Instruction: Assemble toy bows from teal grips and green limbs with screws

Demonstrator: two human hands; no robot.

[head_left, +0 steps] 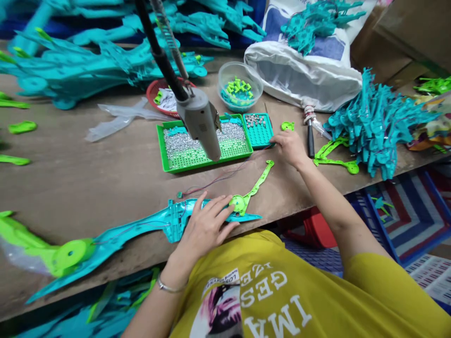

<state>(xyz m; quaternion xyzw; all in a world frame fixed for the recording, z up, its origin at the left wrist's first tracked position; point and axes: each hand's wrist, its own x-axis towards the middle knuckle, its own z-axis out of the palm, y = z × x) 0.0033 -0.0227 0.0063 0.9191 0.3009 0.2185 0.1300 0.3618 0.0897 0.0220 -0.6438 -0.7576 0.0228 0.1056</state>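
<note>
My left hand (207, 220) lies flat, fingers spread, on a long teal plastic toy part (141, 227) along the table's front edge. Beside its fingertips is a lime-green arm piece (259, 184) with a round disc, set on the teal part's right end. Thin red and dark wires (225, 177) run from a small green round piece (180, 194) toward my right hand (289, 146). That hand's thumb and forefinger are pinched around the wire ends, next to a small teal tray (259, 141) holding little metal pieces.
A hanging electric screwdriver (200, 122) stands over a green tray (204, 165) of screws. Behind are a clear bowl (225, 75) with lime pieces and a red basket (152, 94). A black-handled screwdriver (310, 141) and a teal parts pile (373, 122) lie at right.
</note>
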